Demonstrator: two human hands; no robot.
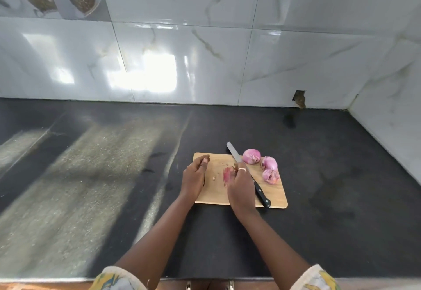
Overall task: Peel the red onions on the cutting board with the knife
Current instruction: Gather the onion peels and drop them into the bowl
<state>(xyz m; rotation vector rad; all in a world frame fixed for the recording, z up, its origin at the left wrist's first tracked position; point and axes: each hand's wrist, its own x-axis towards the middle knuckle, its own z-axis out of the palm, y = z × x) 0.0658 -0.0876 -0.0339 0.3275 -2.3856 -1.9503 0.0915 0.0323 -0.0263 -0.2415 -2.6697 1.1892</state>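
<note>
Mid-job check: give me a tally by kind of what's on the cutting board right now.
Red onions: 3
Knife: 1
Loose peel piece: 1 (tiny scraps not counted)
Total on the cutting board: 5

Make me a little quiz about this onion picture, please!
1. How many onions sit on the cutting board?
2. True or false: the knife has a white handle.
3. Where on the board do the onions lie? A) along its right side B) along its left side C) right in the middle

Key: 1) three. 2) False, the handle is black. 3) A.
</note>
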